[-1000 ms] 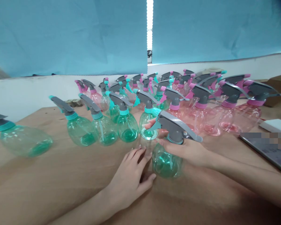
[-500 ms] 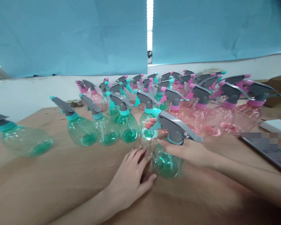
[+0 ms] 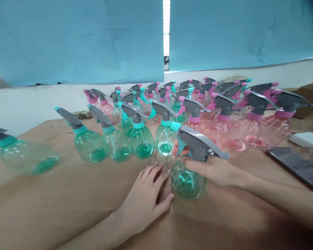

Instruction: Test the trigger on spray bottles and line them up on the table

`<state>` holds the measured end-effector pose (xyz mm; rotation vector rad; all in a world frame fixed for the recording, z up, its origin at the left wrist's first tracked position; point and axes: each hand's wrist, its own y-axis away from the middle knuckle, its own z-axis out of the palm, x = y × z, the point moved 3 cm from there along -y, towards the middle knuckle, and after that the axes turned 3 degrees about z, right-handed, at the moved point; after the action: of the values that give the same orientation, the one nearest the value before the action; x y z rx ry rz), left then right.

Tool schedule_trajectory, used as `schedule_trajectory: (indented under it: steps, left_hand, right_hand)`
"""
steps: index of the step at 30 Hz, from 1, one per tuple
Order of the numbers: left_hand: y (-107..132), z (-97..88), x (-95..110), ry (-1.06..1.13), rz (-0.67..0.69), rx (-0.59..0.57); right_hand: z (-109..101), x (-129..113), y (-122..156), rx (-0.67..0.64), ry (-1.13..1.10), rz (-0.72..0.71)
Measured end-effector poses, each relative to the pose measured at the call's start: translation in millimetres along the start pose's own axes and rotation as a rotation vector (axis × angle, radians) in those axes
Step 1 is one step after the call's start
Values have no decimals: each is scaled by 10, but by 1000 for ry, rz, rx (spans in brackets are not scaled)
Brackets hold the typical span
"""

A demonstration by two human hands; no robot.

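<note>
My right hand (image 3: 216, 170) is wrapped round the neck of a green spray bottle (image 3: 187, 180) with a grey head and a turquoise nozzle. Its fingers curl behind the bottle by the trigger, partly hidden. To the left of that bottle, my left hand (image 3: 151, 194) rests on the wooden table (image 3: 75, 208), fingers stretched and apart, holding nothing. Just beyond the hands stands a green spray bottle (image 3: 166, 139), beside another green bottle (image 3: 142, 140) in the same row.
Pink spray bottles (image 3: 224, 128) stand at the right, with more mixed bottles behind. A lone green bottle (image 3: 28, 158) is at far left. On the right lie a dark phone (image 3: 297, 168) and a white box (image 3: 309, 139). A cardboard box (image 3: 310, 100) stands behind them.
My right hand's fingers, spread out beyond the trigger before, have curled in round the bottle's neck. The held bottle has shifted slightly right. My left hand stays where it was.
</note>
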<state>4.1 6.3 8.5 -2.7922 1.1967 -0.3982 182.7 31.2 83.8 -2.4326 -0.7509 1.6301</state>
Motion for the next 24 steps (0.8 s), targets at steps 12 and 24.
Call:
schedule_trajectory:
  steps: [12,24]
  left_hand:
    - [2,-4,1,1,-9,-20]
    - [-13,15,-20,12,1,10]
  right_hand:
    - [36,66,-14,1,-57,32]
    - [77,130,2,84,-49,83]
